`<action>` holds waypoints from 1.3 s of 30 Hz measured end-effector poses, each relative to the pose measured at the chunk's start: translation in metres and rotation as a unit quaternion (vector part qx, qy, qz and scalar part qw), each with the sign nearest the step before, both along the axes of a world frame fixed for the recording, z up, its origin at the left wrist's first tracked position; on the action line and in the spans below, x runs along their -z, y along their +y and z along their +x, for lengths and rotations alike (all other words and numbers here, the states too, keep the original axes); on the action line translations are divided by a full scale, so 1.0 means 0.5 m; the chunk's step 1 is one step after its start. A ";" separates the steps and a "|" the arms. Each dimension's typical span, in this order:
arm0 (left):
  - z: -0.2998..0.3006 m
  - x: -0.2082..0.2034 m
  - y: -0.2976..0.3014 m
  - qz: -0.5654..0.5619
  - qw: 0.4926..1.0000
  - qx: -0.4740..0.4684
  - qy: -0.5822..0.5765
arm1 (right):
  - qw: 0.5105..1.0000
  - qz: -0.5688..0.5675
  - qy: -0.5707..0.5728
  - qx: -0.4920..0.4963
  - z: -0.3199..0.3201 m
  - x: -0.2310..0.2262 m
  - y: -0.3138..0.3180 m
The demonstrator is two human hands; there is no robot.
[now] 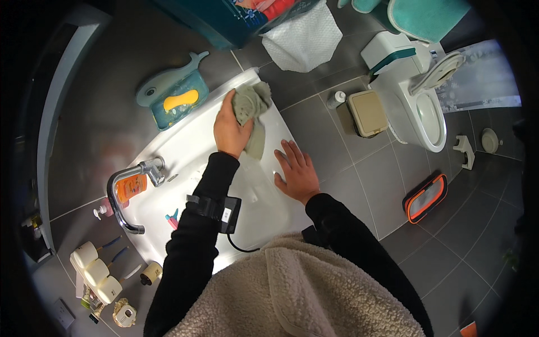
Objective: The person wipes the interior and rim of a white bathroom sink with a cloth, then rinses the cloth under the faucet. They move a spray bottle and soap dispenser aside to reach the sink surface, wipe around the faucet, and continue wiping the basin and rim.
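My left hand (229,128) grips a bunched grey-green cloth (251,102) at the far end of the white washbasin (275,135). Part of the cloth hangs down past my thumb into the basin. Over the basin's right edge, my right hand (297,173) has its fingers spread and holds nothing. I cannot tell whether its fingertips touch the rim. A chrome tap (115,191) curves over the basin's left side, with an orange bottle (132,187) behind it.
A whale-shaped holder (171,92) with a yellow piece is on the wall at the far left. White tissue (306,39) hangs from a teal pack above. Right of the basin stand a beige bin (368,113) and a toilet (418,112). Several cups (95,272) hold toothbrushes at the lower left.
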State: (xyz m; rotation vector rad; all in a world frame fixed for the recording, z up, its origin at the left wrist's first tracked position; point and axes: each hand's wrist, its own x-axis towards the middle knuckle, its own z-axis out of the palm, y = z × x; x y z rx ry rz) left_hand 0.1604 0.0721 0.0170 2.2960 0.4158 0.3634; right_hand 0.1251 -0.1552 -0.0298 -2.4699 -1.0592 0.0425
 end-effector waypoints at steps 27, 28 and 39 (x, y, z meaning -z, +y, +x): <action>-0.218 0.039 -0.179 0.204 0.923 0.318 0.074 | 0.949 0.294 0.003 0.115 -0.007 -0.092 -0.024; -0.202 0.044 -0.173 0.197 0.937 0.280 0.066 | 0.950 0.292 0.005 0.109 -0.002 -0.096 -0.021; 0.004 0.083 0.016 0.207 0.975 -0.003 0.082 | 0.998 0.045 0.046 0.006 -0.020 -0.014 -0.029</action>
